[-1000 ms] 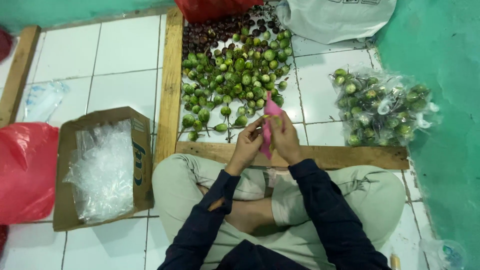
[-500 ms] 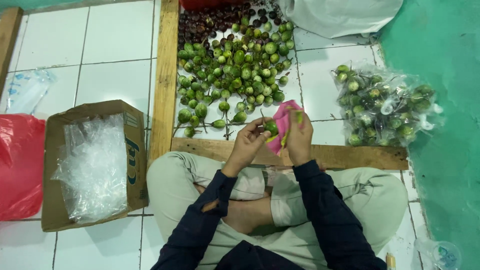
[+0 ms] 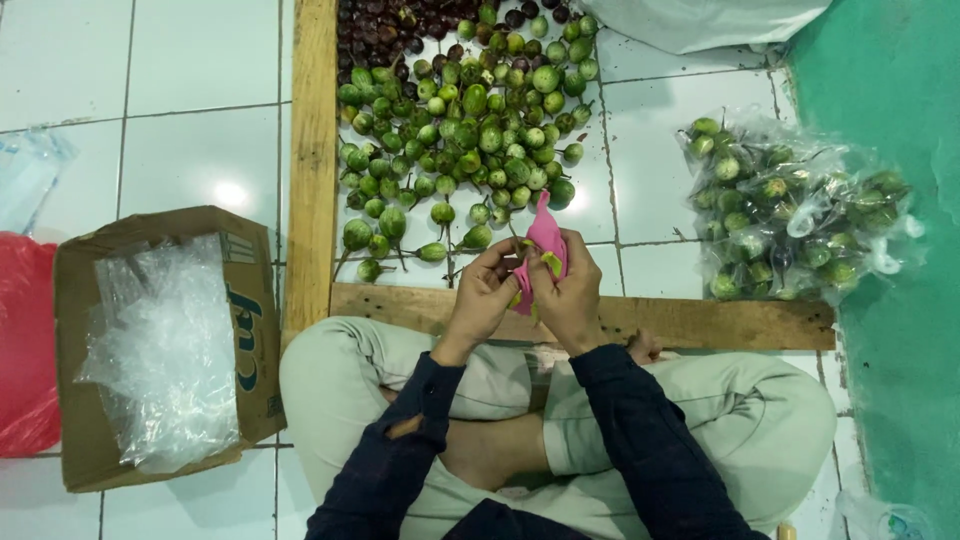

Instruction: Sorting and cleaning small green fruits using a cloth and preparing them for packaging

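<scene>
Head view: small pink bag [image 3: 545,240], crumpled, between both hands.

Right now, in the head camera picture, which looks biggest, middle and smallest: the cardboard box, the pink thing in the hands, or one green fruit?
1. cardboard box
2. pink thing, held by both hands
3. one green fruit

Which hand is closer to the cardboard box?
Left. The left hand is on the box's side of the pink bag both hands hold; the right hand is beyond it, farther from the cardboard box.
</scene>
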